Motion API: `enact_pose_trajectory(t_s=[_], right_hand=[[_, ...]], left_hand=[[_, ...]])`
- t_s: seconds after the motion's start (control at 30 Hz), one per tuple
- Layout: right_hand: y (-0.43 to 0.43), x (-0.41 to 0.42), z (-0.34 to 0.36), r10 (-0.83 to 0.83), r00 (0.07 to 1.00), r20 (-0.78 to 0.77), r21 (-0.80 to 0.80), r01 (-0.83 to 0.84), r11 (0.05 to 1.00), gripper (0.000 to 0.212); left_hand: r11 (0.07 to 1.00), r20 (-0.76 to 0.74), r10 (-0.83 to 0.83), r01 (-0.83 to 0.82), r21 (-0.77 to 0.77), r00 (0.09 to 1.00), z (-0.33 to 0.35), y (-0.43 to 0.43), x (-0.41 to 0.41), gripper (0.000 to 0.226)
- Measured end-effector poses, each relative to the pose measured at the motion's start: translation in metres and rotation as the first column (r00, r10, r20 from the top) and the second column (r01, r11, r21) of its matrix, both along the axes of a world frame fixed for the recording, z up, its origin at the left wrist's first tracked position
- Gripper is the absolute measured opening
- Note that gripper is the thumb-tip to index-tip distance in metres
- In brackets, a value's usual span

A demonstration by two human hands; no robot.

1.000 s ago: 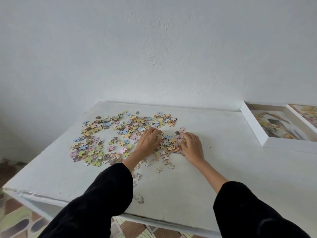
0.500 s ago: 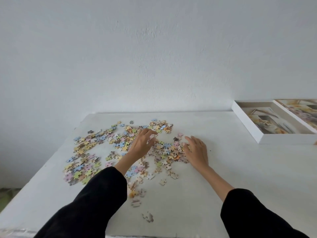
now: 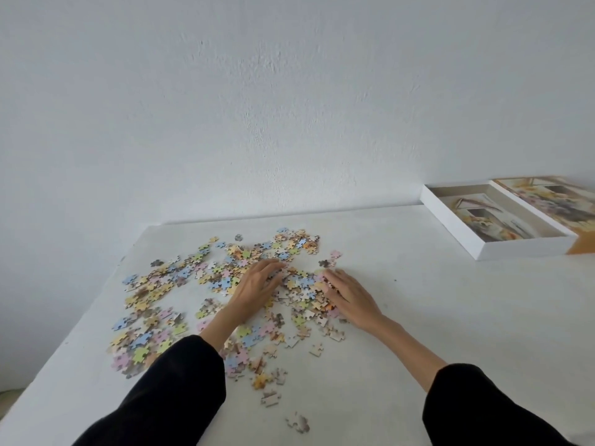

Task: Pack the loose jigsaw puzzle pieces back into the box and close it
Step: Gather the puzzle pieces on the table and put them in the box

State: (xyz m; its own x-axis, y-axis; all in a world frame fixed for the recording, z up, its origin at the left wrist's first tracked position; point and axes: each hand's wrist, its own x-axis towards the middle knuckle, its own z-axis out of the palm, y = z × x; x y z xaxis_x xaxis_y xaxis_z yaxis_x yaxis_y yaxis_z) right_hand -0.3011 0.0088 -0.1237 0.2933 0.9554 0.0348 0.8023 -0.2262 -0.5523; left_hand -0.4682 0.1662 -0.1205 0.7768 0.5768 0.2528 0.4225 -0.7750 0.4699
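Many loose puzzle pieces (image 3: 154, 291) scattered on white tabletop (image 3: 434, 317). Left hand (image 3: 256, 286), right hand (image 3: 352, 297) palm-down on pile, small heap between them. Fingers (image 3: 272, 266) nearly straight, pressing pieces, gripping nothing. Open box (image 3: 521, 249) far right by wall, well apart, with lid (image 3: 547, 201) just beside it.

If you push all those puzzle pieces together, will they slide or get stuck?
The puzzle pieces look thin and flat, so they probably slide easily over the smooth white table. They seem light; a scooped heap may spill and scatter. Being flat, they likely won't roll.
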Motion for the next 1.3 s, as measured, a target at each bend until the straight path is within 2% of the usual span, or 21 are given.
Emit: enact_pose_trajectory(t_s=[0.07, 0.13, 0.23, 0.37, 0.43, 0.57, 0.63, 0.73, 0.9, 1.0, 1.13, 1.2, 1.3], right_hand=[[0.003, 0.003, 0.002, -0.040, 0.989, -0.142, 0.143, 0.060, 0.988, 0.042], [0.006, 0.014, 0.009, -0.103, 0.975, -0.195, 0.211, 0.144, 0.967, 0.038], [0.014, 0.033, 0.018, -0.188, 0.963, -0.193, 0.124, 0.214, 0.969, 0.041], [0.027, 0.039, 0.021, -0.185, 0.971, -0.150, 0.002, 0.187, 0.982, 0.047], [0.029, 0.036, 0.021, -0.156, 0.981, -0.114, -0.026, 0.154, 0.988, 0.047], [0.025, 0.027, 0.021, -0.022, 1.000, -0.003, -0.046, 0.021, 0.999, 0.046], [0.023, 0.023, 0.018, 0.008, 1.000, 0.001, -0.029, -0.008, 1.000, 0.044], [0.025, 0.018, 0.018, -0.013, 0.995, -0.094, 0.032, 0.016, 0.999, 0.044], [0.037, 0.014, 0.014, -0.023, 0.996, -0.080, 0.062, 0.028, 0.998, 0.044], [0.042, 0.014, 0.013, -0.030, 0.996, -0.079, 0.070, 0.036, 0.997, 0.045], [0.047, 0.016, 0.009, -0.017, 0.996, -0.092, 0.095, 0.026, 0.995, 0.046], [0.048, 0.016, 0.007, -0.022, 0.995, -0.098, 0.096, 0.032, 0.995, 0.046], [0.049, 0.017, 0.005, -0.039, 0.994, -0.098, 0.097, 0.049, 0.994, 0.045]], left_hand=[[1.000, 0.007, -0.006, 0.006, -0.013, 1.000, -0.001, 0.000, 0.000, 0.050], [1.000, 0.011, -0.015, 0.015, -0.014, 1.000, -0.001, 0.000, 0.000, 0.053], [1.000, 0.013, -0.008, 0.008, -0.025, 1.000, -0.002, 0.002, 0.000, 0.056], [1.000, 0.015, -0.016, 0.016, -0.006, 1.000, -0.003, 0.004, 0.000, 0.061], [1.000, 0.005, -0.013, 0.013, 0.007, 1.000, -0.004, 0.005, 0.000, 0.057], [0.999, 0.002, -0.021, 0.021, 0.029, 1.000, -0.007, 0.006, -0.001, 0.069], [1.000, 0.016, -0.030, 0.030, 0.002, 0.999, -0.004, 0.004, 0.000, 0.055], [0.997, 0.098, -0.028, 0.034, -0.063, 0.995, 0.004, 0.009, -0.004, 0.034], [0.991, 0.237, 0.130, -0.122, -0.047, 0.963, 0.031, 0.043, -0.046, 0.029], [0.950, 0.246, 0.305, -0.314, -0.005, 0.920, 0.038, 0.070, -0.096, 0.030], [0.799, 0.140, 0.601, -0.596, -0.081, 0.787, 0.021, 0.104, -0.177, 0.037], [0.763, 0.070, 0.642, -0.628, -0.151, 0.764, 0.009, 0.112, -0.204, 0.044], [0.763, -0.027, 0.622, -0.613, -0.205, 0.783, -0.004, 0.112, -0.212, 0.054]])
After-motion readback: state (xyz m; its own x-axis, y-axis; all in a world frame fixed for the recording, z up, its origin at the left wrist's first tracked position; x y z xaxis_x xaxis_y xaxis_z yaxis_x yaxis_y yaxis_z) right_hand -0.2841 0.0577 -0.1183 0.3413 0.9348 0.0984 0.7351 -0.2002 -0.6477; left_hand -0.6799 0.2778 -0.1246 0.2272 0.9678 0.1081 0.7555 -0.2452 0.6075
